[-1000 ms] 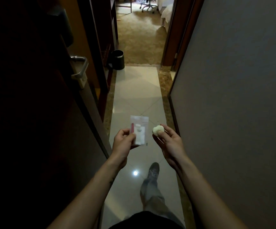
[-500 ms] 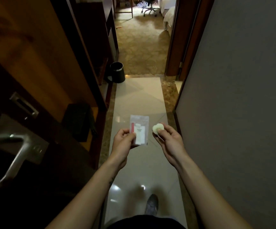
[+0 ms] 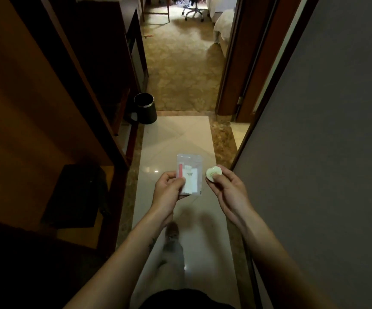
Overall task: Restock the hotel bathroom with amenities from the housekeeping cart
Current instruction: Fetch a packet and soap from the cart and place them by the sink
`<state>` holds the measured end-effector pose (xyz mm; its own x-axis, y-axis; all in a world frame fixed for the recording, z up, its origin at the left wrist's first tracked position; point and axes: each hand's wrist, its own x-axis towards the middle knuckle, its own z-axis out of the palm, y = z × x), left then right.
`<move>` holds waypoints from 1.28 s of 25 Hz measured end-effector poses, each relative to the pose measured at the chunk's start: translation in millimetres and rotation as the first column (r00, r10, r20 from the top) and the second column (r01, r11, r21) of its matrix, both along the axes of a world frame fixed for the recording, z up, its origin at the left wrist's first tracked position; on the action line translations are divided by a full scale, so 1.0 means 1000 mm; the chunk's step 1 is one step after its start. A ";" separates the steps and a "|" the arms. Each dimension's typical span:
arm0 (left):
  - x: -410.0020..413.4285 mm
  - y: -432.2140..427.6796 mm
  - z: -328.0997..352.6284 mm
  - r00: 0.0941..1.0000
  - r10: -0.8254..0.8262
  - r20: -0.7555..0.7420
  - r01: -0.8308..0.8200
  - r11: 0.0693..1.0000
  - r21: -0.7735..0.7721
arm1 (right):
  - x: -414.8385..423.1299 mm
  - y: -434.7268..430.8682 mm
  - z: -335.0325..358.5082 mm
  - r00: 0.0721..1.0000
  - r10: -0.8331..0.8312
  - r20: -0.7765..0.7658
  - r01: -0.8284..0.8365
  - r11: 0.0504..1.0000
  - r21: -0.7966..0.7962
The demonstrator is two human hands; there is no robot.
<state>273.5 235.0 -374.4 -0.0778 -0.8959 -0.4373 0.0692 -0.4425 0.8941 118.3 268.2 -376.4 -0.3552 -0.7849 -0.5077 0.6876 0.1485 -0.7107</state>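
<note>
My left hand [image 3: 169, 189] pinches the lower left corner of a clear plastic amenity packet [image 3: 191, 172] with a red strip and white contents, held upright in front of me. My right hand [image 3: 226, 189] grips a small round white soap [image 3: 213, 173] between thumb and fingers, just to the right of the packet. Both hands are raised at waist height over the pale tiled floor [image 3: 176, 139] of a narrow entry passage.
A black waste bin [image 3: 145, 108] stands at the left where tile meets carpet. Dark wooden closet shelving [image 3: 73, 90] lines the left, with a black box [image 3: 78, 195] on a low shelf. A grey wall [image 3: 325, 152] runs along the right, a wooden doorframe [image 3: 243, 63] beyond it. My foot [image 3: 172, 233] is stepping forward.
I have walked forward past the open door and its handle, which left the view. The bin and carpet are closer. Both hands keep their hold, unchanged.
</note>
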 end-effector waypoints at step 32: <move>-0.313 -0.705 0.028 0.978 -0.196 -0.075 0.198 0.980 0.021 | -0.304 -0.677 0.027 0.990 -0.140 0.014 0.140 0.990 0.004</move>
<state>-39.3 -470.2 -346.0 -0.2842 -0.8470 -0.4493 0.0422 -0.4792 0.8767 -185.3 -408.7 -349.1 -0.4543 -0.7266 -0.5154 0.7116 0.0521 -0.7006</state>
